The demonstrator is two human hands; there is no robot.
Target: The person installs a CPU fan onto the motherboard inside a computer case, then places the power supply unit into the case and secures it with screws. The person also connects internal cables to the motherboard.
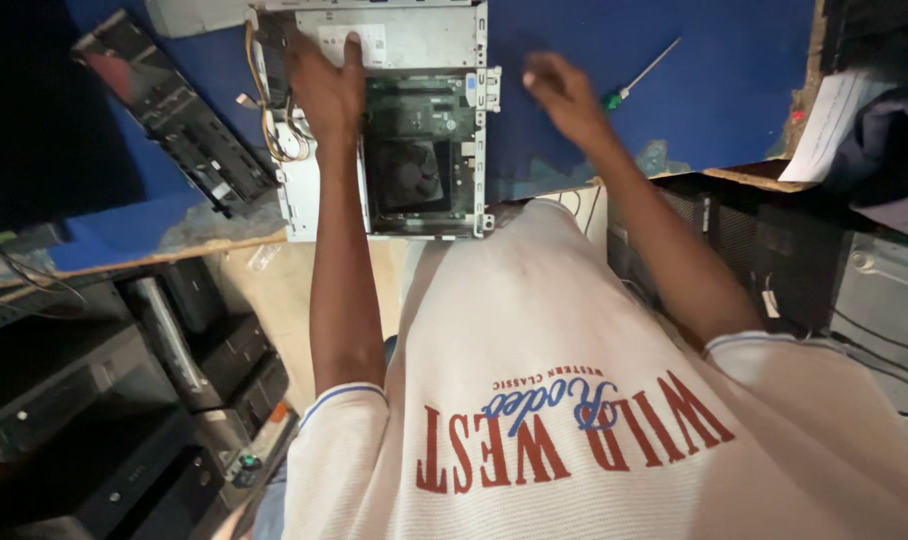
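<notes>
Your blue worktop (734, 90) spreads out under both hands, its edge worn to bare wood near your body. On it, directly beneath the fingers (349, 50) of your left hand (326, 85), lies the opened desktop computer case (389, 120), its side off and the green circuit board and black fan showing just to the right of your wrist. Those left fingers lie flat and close together, pressing on the grey metal drive cage at the far end of the case; a bundle of yellow wires (269, 120) sits just to their left. Further left lies the removed black panel (179, 110). Your right hand (564, 95) hovers clear of the case, blurred, fingers loosely curled and holding nothing. Just beyond its fingertips lies a green-handled screwdriver (639, 72), apart from them.
</notes>
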